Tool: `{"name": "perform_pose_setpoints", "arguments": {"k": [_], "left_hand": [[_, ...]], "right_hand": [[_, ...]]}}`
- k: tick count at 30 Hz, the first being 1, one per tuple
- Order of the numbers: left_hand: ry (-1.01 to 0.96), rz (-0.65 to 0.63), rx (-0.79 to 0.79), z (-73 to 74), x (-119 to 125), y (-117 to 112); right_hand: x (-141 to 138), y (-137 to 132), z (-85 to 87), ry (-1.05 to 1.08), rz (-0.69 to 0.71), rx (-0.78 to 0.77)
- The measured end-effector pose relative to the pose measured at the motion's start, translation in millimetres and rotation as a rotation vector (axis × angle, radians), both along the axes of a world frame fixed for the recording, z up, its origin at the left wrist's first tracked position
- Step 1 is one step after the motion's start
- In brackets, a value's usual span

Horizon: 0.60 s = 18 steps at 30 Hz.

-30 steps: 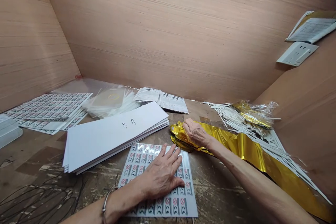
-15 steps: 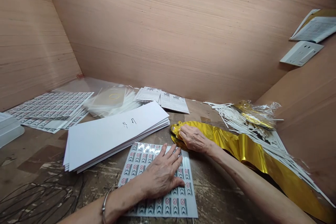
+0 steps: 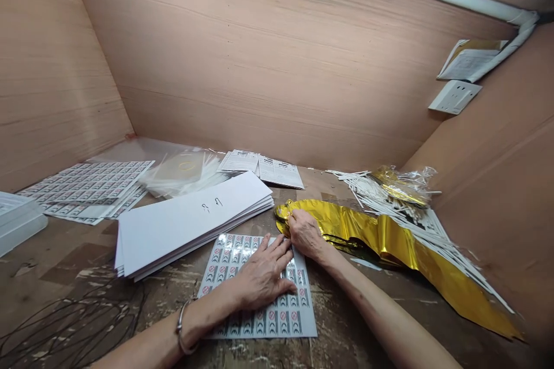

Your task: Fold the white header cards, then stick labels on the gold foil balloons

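Note:
My left hand (image 3: pixel 265 274) lies flat with its fingers spread on a sheet of stickers (image 3: pixel 225 259). Rows of CE marks and red crossed-out circles are printed on that sheet. At its upper right corner, my right hand (image 3: pixel 308 234) is closed, fingers curled, against the near edge of a stack of flat gold foil balloons (image 3: pixel 359 222). The right fingertips and thumb are mostly hidden, so what they pinch does not show. From there the long gold foil stretches away to the right. A small pale scrap (image 3: pixel 366 264) lies below the foil.
A stack of white card strips (image 3: pixel 194 216) sits left of the sheet. Behind are clear plastic bags (image 3: pixel 182 170), printed leaflets (image 3: pixel 281 172) and more sticker sheets (image 3: pixel 95 181). White sticks (image 3: pixel 402 213) lie at right, under a bagged gold bundle (image 3: pixel 400 187). Black cord (image 3: pixel 82 323) tangles at lower left.
My right hand has come down off the top of the foil to its near edge, closer to the sheet's corner. My left hand stays flat on the sheet. The view has tilted upward.

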<state>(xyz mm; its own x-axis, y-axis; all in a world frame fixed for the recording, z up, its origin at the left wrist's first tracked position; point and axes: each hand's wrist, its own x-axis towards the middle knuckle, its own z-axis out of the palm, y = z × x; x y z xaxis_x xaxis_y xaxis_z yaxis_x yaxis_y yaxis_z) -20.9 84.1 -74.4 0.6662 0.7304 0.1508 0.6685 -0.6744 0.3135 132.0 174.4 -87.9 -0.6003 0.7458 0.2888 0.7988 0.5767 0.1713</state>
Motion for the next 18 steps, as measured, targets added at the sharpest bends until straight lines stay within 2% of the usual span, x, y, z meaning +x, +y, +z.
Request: {"name": "perform_pose_setpoints", "arguments": {"k": [2,6,10,14,18], "left_hand": [[-0.047,0.006,-0.02,4.8,1,0],[-0.154,0.082,0.028,13.5,4,11],[-0.091,0.105,0.145,17.1,7,35],[0.037,0.069,0.224,10.2,7,57],[0.092,0.076,0.269,-1.5,8,66]], "right_hand": [[-2,3,0.8,0.081,-0.023,-0.044],[-2,15,4.9,0.475,-0.163,-0.211],[8,30,3.7,0.664,-0.185,-0.349],[18,40,-0.8,0.859,-0.177,-0.473],[20,41,-0.5,1.029,-0.193,-0.512]]}}
